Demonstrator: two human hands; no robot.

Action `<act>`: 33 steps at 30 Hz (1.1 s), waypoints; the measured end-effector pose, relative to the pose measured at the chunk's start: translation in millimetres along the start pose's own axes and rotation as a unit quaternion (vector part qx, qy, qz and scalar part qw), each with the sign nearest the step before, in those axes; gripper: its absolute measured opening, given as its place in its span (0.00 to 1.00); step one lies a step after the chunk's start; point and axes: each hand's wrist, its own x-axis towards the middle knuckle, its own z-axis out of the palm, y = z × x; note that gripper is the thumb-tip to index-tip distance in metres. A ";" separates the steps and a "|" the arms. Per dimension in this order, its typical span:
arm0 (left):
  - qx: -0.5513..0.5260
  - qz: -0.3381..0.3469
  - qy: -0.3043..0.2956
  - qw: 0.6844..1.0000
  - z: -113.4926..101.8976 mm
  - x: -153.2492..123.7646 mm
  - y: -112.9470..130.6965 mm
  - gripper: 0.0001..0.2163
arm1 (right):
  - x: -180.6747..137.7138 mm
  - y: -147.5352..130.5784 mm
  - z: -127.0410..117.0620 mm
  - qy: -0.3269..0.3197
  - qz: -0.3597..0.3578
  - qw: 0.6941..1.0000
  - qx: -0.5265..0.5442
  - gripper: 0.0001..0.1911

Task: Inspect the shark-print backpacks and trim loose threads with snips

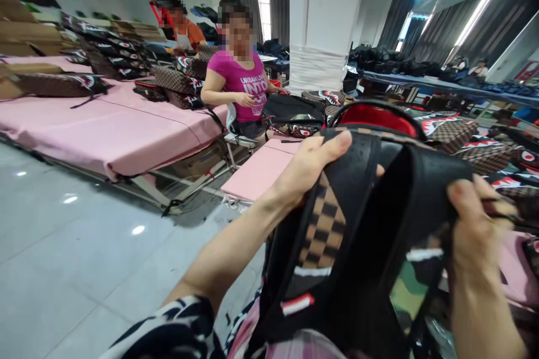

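Note:
A black backpack [357,269] stands upright against my body, its shoulder straps facing me. One strap carries a brown and black checkered panel [326,227], the other a green camouflage patch [409,291]. At the top the bag gapes and its red lining [379,118] shows. My left hand [318,162] is closed around the upper left strap, thumb on top and the other fingers mostly hidden behind it. On the other side my right hand [475,213], somewhat blurred, grips the right strap.
Finished-looking checkered backpacks [455,132] with shark-mouth prints crowd the table at right. A pink-covered table [138,129] stands at left, more bags on it. One person in a purple shirt [238,84] sits ahead, another in orange [191,33] behind. A white pillar [320,17] rises in the middle.

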 end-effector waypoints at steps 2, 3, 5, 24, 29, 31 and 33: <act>-0.007 -0.055 -0.001 0.998 -26.6 36.7 -28.3 0.21 | 8.3 28.3 28.5 -0.017 0.068 0.996 0.062 0.15; -0.011 -0.090 -0.002 0.996 -43.3 50.2 -51.1 0.20 | 5.6 47.9 42.8 -0.037 0.128 0.986 0.103 0.16; -0.005 -0.138 0.047 0.989 -77.8 60.6 -106.8 0.18 | -14.7 92.9 65.9 -0.089 0.250 0.954 0.141 0.17; -0.160 -0.282 0.126 0.938 -135.6 5.0 -230.3 0.17 | -108.0 199.2 79.1 -0.125 0.439 0.883 0.111 0.26; -0.164 -0.290 0.129 0.934 -135.3 3.6 -229.0 0.17 | -107.0 197.6 76.3 -0.118 0.445 0.880 0.119 0.25; -0.160 -0.294 0.135 0.933 -135.1 4.3 -228.1 0.18 | -107.1 197.3 75.8 -0.116 0.449 0.877 0.122 0.26; -0.155 -0.297 0.140 0.932 -134.6 5.1 -227.2 0.19 | -107.0 196.8 75.7 -0.116 0.454 0.874 0.127 0.27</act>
